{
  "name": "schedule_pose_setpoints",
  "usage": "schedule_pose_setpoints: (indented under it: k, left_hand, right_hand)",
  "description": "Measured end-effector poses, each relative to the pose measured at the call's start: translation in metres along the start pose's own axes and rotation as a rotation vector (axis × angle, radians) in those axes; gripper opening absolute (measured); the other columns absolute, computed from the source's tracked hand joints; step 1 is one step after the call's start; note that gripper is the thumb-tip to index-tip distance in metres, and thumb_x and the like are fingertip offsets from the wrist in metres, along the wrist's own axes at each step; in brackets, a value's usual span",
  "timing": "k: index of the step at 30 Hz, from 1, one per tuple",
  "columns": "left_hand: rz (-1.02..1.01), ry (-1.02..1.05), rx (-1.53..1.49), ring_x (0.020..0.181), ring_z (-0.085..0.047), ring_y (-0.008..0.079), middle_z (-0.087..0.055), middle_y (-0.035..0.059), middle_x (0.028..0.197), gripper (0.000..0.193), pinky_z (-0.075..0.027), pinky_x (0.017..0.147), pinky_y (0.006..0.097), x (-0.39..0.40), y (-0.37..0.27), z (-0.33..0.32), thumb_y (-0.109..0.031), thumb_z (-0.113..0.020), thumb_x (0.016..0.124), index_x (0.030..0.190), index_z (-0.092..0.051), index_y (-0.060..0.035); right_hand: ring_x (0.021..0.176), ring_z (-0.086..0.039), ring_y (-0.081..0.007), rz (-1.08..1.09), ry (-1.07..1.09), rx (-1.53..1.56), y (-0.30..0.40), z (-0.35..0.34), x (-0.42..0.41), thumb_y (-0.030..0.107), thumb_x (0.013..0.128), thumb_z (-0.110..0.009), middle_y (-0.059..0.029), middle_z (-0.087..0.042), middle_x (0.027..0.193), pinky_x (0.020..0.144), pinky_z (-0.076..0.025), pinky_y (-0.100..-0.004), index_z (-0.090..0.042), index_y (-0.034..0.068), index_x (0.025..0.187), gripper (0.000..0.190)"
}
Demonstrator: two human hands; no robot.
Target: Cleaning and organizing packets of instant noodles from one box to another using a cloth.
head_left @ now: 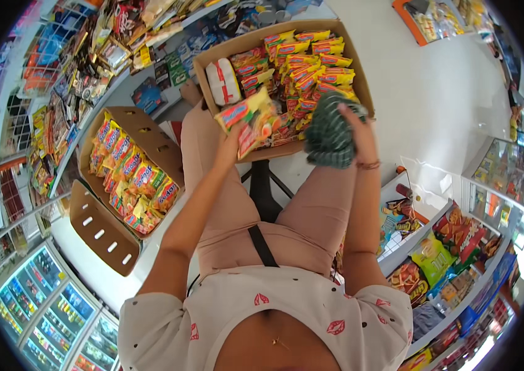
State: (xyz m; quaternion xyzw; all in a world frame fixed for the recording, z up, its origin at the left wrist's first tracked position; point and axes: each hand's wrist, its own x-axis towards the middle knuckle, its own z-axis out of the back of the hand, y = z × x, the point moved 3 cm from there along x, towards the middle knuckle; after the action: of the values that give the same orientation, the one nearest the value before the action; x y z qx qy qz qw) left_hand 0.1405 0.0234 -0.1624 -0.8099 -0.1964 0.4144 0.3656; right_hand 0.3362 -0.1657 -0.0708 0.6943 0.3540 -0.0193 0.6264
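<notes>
My left hand grips a yellow-and-red instant noodle packet by its lower end, over the near left corner of a cardboard box. Bunched in my right hand is a dark green cloth with pale stripes, slightly blurred, above my right knee at the box's near right corner. Inside the box, rows of similar noodle packets stand on edge. A white bundle with a red stripe sits along the box's left wall. The cloth hides part of the near packets.
To my left, an open cardboard carton holds larger noodle packets. Stocked shelves curve beyond it. Glass-door drink coolers stand lower left. Snack bags fill a rack at right, near a glass display case.
</notes>
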Motion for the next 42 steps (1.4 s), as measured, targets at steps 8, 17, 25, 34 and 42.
schedule_pose_setpoints:
  k: [8, 17, 25, 34, 42]
  left_hand:
    - [-0.067, -0.167, -0.014, 0.079, -0.056, 0.0128, -0.057, 0.0049, 0.097, 0.059, -0.047, 0.070, 0.0249, -0.110, 0.012, 0.050, -0.053, -0.030, 0.090, 0.117, -0.046, -0.0030]
    - [-0.118, -0.002, 0.104, 0.091, -0.057, 0.0155, -0.056, 0.0098, 0.106, 0.056, -0.046, 0.080, 0.0282, -0.165, -0.065, 0.039, -0.047, -0.027, 0.093, 0.117, -0.045, -0.0001]
    - [-0.190, 0.040, 0.111, 0.077, -0.056, 0.0099, -0.060, 0.0033, 0.088, 0.059, -0.046, 0.066, 0.0219, -0.168, -0.076, 0.027, -0.053, -0.025, 0.091, 0.108, -0.053, -0.0045]
    - [-0.175, -0.013, 0.237, 0.056, -0.050, 0.0098, -0.056, 0.0053, 0.062, 0.050, -0.042, 0.053, 0.0283, -0.185, -0.060, 0.028, -0.043, -0.038, 0.092, 0.081, -0.056, 0.0025]
    - [-0.200, -0.067, 0.084, 0.076, -0.059, 0.0118, -0.061, 0.0077, 0.089, 0.062, -0.047, 0.068, 0.0235, -0.187, -0.093, 0.045, -0.053, -0.026, 0.091, 0.099, -0.056, -0.0003]
  right_hand:
    - [0.092, -0.051, -0.0276, 0.882, 0.337, -0.756, -0.070, -0.158, -0.129, 0.020, 0.071, -0.065, -0.0114, -0.054, 0.095, 0.082, -0.040, -0.0359, -0.058, 0.006, 0.099, 0.032]
    - [0.084, -0.053, -0.0254, 1.025, 0.280, -0.662, -0.034, -0.160, -0.145, 0.007, 0.069, -0.067, -0.0096, -0.055, 0.090, 0.073, -0.043, -0.0330, -0.061, 0.004, 0.089, 0.021]
    - [0.082, -0.052, -0.0282, 1.108, 0.490, -0.684, -0.027, -0.174, -0.193, 0.003, 0.060, -0.062, -0.0100, -0.055, 0.094, 0.073, -0.042, -0.0355, -0.062, 0.006, 0.095, 0.035]
    - [0.082, -0.052, -0.0263, 1.130, 0.231, -0.664, -0.009, -0.166, -0.158, 0.001, 0.070, -0.064, -0.0096, -0.055, 0.089, 0.072, -0.041, -0.0334, -0.060, 0.003, 0.092, 0.023]
    - [0.081, -0.050, -0.0271, 1.140, 0.606, -0.741, -0.030, -0.168, -0.199, 0.001, 0.053, -0.061, -0.0080, -0.054, 0.093, 0.070, -0.041, -0.0351, -0.061, 0.008, 0.096, 0.044]
